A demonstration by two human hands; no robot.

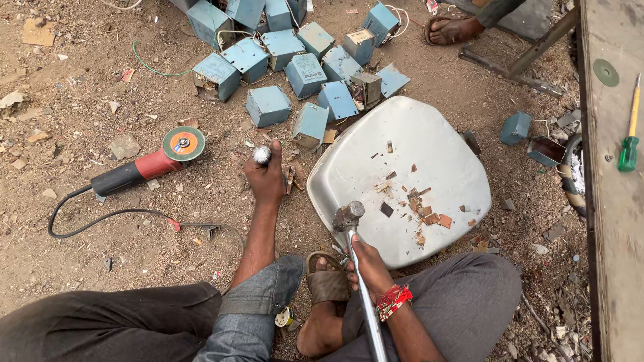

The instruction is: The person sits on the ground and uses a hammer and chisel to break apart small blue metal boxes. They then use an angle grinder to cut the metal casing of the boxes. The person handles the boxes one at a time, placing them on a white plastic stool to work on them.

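While the left hand [267, 177] clasps a chisel [261, 155], the right hand's [367, 267] grip holds a hammer [349, 216].

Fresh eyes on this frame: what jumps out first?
A pale metal sheet on the dirt, strewn with small scraps, beside the right hand gripping a steel hammer. The left hand holds a chisel upright. Blue-grey metal boxes lie heaped beyond, an angle grinder at left.

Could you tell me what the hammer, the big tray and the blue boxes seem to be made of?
Hammer, held in the right hand: looks all steel, with a dull grey head and a shiny tubular handle. Tray: probably sheet metal, pale silvery with a soft sheen and a rolled rim. Blue boxes: likely painted metal casings, dusty matte blue with sharp folded edges.
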